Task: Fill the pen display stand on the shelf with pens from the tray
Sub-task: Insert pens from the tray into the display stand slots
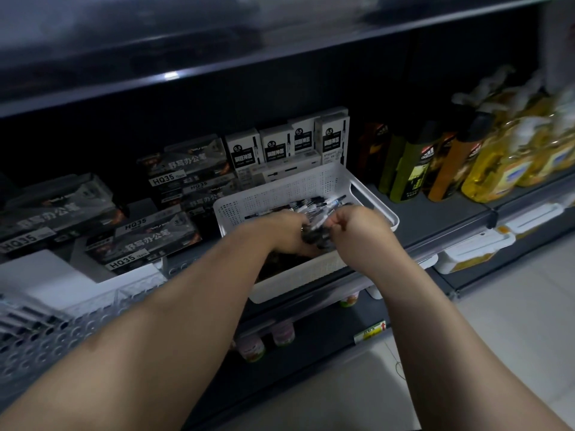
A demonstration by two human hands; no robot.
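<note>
From my seat, both hands are down inside the white tray (375,194), which sits on the dark shelf (435,219) with its near end at the shelf's front edge. My left hand (281,231) is curled round a bundle of pens (314,236), dark barrels packed together. My right hand (357,225) meets it from the other side, thumb and fingers bent and pinching the same bundle. The two hands are close together, knuckles up, with the bundle between them; I cannot tell how many pens it holds.

Just beyond the grip, deeper in the tray, lie loose pens (323,202), black and white, heaped at angles. Beneath the grip the tray floor looks dark with more of them, though blur hides the detail.

The pen stand (62,334), clear plastic with rows of round holes, is well to the left of the grip and nearer me, at the shelf's front. Some grey pens (21,317) show at its left end.

Behind and left of the grip are stacked pen boxes (183,169), grey ones marked HQ35 and white ones marked 0.5. To the right of the grip, well apart from the tray, stand bottles (494,169) in green, orange and yellow. Below the grip, on a lower shelf, small jars (283,334) show.
</note>
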